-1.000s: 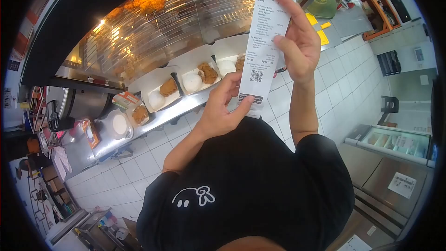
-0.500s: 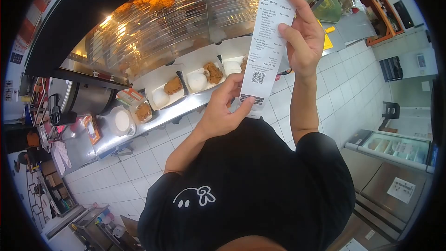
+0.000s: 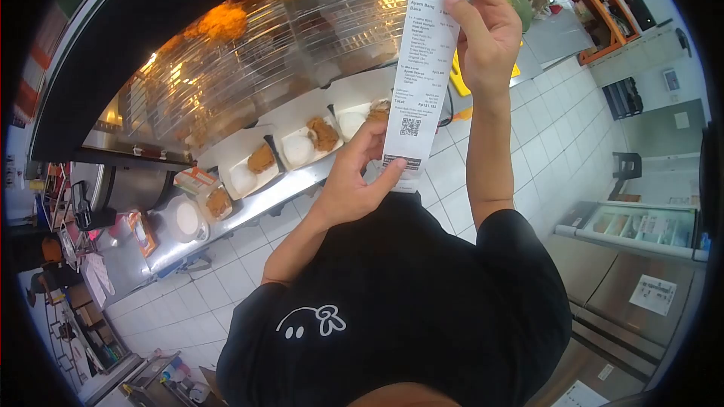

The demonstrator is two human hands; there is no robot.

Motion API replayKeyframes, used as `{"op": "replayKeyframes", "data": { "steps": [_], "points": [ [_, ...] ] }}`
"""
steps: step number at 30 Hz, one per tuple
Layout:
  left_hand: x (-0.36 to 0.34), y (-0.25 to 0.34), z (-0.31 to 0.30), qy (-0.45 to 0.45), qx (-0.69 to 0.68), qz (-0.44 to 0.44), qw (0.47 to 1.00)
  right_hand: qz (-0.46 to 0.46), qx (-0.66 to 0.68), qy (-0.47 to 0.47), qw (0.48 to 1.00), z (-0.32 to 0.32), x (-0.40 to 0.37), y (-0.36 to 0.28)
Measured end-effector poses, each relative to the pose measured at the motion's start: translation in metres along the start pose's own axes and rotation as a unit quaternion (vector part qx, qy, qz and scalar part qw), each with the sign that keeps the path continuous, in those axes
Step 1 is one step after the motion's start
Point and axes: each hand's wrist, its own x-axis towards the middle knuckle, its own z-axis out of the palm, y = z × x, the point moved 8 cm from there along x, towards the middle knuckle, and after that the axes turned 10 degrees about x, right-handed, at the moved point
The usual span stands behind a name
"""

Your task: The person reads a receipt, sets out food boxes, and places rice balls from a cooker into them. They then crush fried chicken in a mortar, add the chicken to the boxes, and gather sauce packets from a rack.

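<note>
A long printed receipt (image 3: 422, 68) is stretched between both hands in the head view, with a QR code near its lower end. My left hand (image 3: 359, 175) pinches the bottom of the paper, its thumb lying over the dark printed band. Higher up, my right hand (image 3: 486, 41) grips the right edge near the top, thumb in front. Behind the receipt, open white boxes (image 3: 260, 177) stand in a row on the metal counter (image 3: 275, 194). Each holds a white mound of rice (image 3: 299, 151) and a piece of fried chicken (image 3: 323, 134); the rightmost is partly hidden by the paper.
A lit glass display case (image 3: 256, 68) with wire racks rises behind the boxes. A small box of chicken (image 3: 219, 202), a white tub (image 3: 185, 218) and an orange-white packet (image 3: 142, 232) sit at the counter's left. A glass-topped freezer (image 3: 633, 226) stands at right.
The view has shifted, so the counter and boxes appear further left. My right hand is slightly higher with the receipt's upper part; both hands keep their hold on the paper.
</note>
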Motion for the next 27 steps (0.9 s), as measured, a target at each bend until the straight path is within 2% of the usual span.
{"op": "replayKeyframes", "data": {
  "steps": [4,14,17,18,21,23,24,27],
  "points": [
    [0.027,-0.001,0.018,0.009,0.014,0.005,1.0,-0.04,-0.001,0.003,0.999,-0.027,0.02,-0.009],
    [0.112,-0.002,0.086,0.07,0.061,-0.012,0.996,-0.035,0.065,-0.042,0.996,-0.117,0.088,-0.013],
    [0.135,-0.005,0.1,0.102,0.069,-0.026,0.992,0.004,0.097,-0.061,0.993,-0.139,0.103,-0.007],
    [0.14,-0.006,0.104,0.117,0.09,-0.026,0.989,0.022,0.076,-0.065,0.995,-0.144,0.106,-0.008],
    [0.147,-0.005,0.116,0.148,0.127,-0.022,0.981,0.005,0.148,-0.093,0.985,-0.151,0.124,-0.005],
    [0.152,-0.003,0.125,0.149,0.112,-0.04,0.982,0.013,0.122,-0.087,0.989,-0.156,0.131,-0.004],
    [0.153,-0.001,0.127,0.165,0.119,-0.027,0.979,-0.023,0.092,-0.094,0.991,-0.154,0.134,-0.01],
    [0.155,0.004,0.129,0.195,0.169,-0.018,0.966,-0.049,0.109,-0.1,0.988,-0.147,0.139,-0.019]
  ]
}}
